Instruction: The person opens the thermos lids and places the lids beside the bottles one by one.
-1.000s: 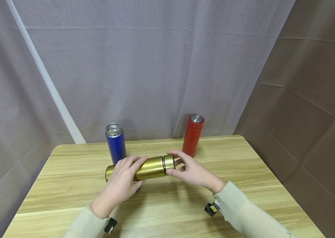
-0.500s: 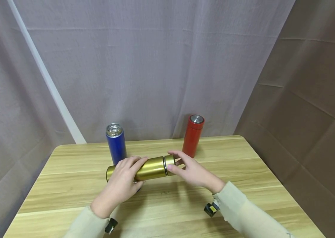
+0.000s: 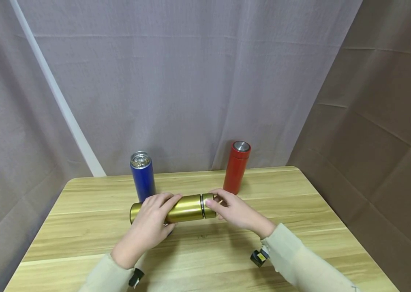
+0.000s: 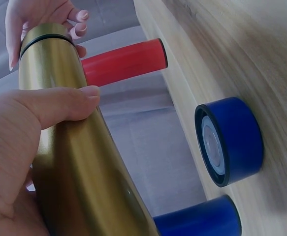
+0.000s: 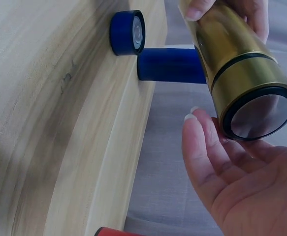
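A gold thermos bottle (image 3: 187, 208) is held on its side above the table, its lid end to the right. My left hand (image 3: 148, 223) grips the body from above, thumb across the near side in the left wrist view. My right hand (image 3: 238, 210) is at the gold lid (image 5: 246, 78); the thumb and fingers pinch its rim, while the steel disc on its end stays uncovered in the right wrist view. A dark ring shows between lid and body. Under the bottle, a blue lid (image 4: 237, 142) lies on the table, mostly hidden in the head view.
A blue thermos bottle (image 3: 142, 178) stands upright without its lid behind my left hand. Further right, a red thermos bottle (image 3: 236, 170) stands upright with its lid on. The wooden table (image 3: 205, 259) ends at a grey curtain (image 3: 183, 89).
The thumb of my right hand has moved up over the lid and the fingers have shifted round it. The lid end of the gold thermos sits slightly lower. My left hand has barely moved.
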### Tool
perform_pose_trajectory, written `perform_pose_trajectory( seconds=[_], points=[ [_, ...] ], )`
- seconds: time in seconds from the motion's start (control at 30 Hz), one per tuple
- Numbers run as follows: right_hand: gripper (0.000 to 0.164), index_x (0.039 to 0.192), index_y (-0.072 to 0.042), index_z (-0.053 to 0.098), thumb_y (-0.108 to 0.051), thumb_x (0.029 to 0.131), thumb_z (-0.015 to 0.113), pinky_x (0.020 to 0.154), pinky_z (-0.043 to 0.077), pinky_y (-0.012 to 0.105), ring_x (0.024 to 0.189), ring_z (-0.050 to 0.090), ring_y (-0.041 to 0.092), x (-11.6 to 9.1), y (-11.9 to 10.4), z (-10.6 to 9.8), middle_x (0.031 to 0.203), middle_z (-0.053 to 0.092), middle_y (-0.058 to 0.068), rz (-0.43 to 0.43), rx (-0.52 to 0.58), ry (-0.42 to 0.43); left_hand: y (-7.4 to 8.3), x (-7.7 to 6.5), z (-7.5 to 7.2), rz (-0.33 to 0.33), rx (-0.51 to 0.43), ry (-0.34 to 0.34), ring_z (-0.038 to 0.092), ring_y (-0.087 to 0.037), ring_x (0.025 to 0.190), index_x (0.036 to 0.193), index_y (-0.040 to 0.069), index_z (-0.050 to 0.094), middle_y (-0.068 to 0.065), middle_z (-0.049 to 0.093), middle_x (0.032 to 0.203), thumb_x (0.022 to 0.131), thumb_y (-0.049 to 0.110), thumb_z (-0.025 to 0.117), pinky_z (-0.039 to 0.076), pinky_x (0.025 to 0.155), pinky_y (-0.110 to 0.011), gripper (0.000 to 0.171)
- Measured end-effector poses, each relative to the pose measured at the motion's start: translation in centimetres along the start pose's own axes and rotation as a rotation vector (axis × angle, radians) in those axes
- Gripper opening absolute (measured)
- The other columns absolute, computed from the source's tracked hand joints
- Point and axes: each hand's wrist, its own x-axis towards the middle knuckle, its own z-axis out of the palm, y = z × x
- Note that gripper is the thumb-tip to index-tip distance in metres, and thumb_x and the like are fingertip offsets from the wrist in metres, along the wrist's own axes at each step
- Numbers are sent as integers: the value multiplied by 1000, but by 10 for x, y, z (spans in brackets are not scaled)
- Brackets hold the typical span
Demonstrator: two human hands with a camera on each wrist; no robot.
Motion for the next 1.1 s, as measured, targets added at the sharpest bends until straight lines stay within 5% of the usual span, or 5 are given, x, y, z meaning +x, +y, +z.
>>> perform_pose_trajectory(
  seconds=[0.5, 0.9, 1.1],
  points=[
    [60, 140, -17, 45, -30, 88, 72, 86, 51, 35, 103, 57, 20, -5, -4, -1, 118, 56, 2, -64, -7, -10, -2, -2, 1, -41, 8, -53, 52, -28, 113, 139, 15, 51, -6, 56, 123, 65, 17, 88, 35, 101, -45, 83],
    [68, 140, -32, 41, -41, 82, 76, 94, 45, 40, 112, 53, 17, -5, 2, 0, 128, 52, -11, -87, -87, -10, -5, -3, 0, -62, 3, -84, 53, -26, 114, 140, 15, 50, -5, 57, 125, 67, 16, 87, 35, 102, -43, 83],
    [68, 140, -26, 44, -27, 82, 79, 98, 44, 42, 115, 51, 13, -3, 5, -2, 133, 49, -12, -202, -161, 47, -7, -3, -4, -102, -12, -135, 53, -27, 115, 141, 15, 49, -5, 57, 127, 69, 22, 87, 36, 102, -44, 82]
  ],
)
